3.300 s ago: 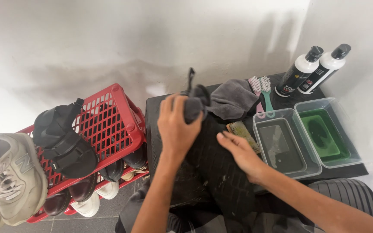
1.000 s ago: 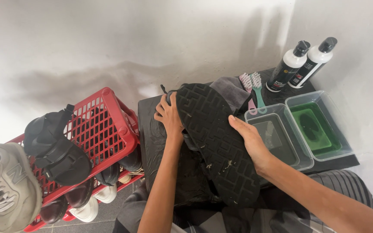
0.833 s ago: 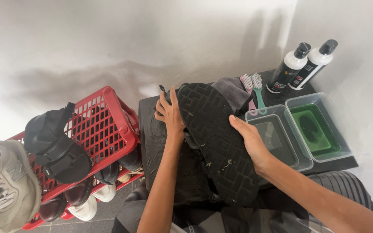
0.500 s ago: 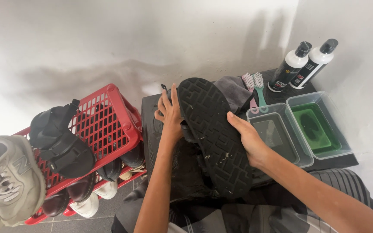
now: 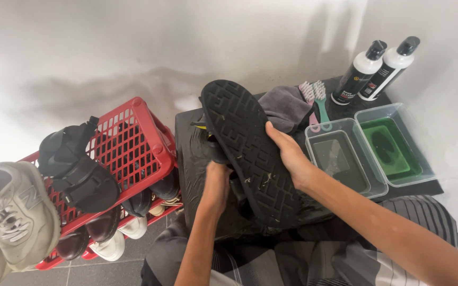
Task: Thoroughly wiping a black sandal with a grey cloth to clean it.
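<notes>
White wall behind, low black table [image 5: 186, 159] below: both hands grip the black rubber-soled sandal [image 5: 250, 153], tread up, above it. Right hand [image 5: 290, 153] clasps one edge; left hand [image 5: 216, 182] curls underneath.

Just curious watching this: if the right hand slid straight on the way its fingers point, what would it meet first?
The right hand points up-left along the black sandal's sole that it grips, so probably more sole; beyond it, likely the red basket, though depth is unclear.
</notes>
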